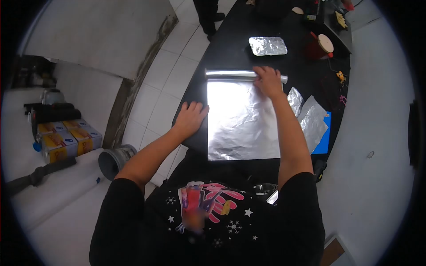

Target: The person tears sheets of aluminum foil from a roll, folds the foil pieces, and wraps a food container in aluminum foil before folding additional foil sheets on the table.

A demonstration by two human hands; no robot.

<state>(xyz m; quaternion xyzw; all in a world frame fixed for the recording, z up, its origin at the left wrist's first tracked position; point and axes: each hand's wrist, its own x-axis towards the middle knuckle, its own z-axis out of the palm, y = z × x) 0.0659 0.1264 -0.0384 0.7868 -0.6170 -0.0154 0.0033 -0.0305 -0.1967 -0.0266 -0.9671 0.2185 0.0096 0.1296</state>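
Note:
A sheet of aluminium foil [242,122] lies unrolled over the black table, its surface lightly creased. Its far end runs into the foil roll [230,75], which lies crosswise. My right hand [268,82] grips the roll near its right end, fingers bent over the top. At the table's left edge, my left hand [191,117] rests with fingers apart, the fingertips close to the foil's left edge; whether they touch the foil I cannot tell. Beyond the roll sits a foil-covered tray [268,46].
Right of the sheet are loose foil pieces [313,122] over a blue flat item [327,133]. A red pot-like container [325,44] stands farther back. Another person's legs [207,17] show beyond the table. Boxes [71,138] and a grey pipe [116,160] are at left.

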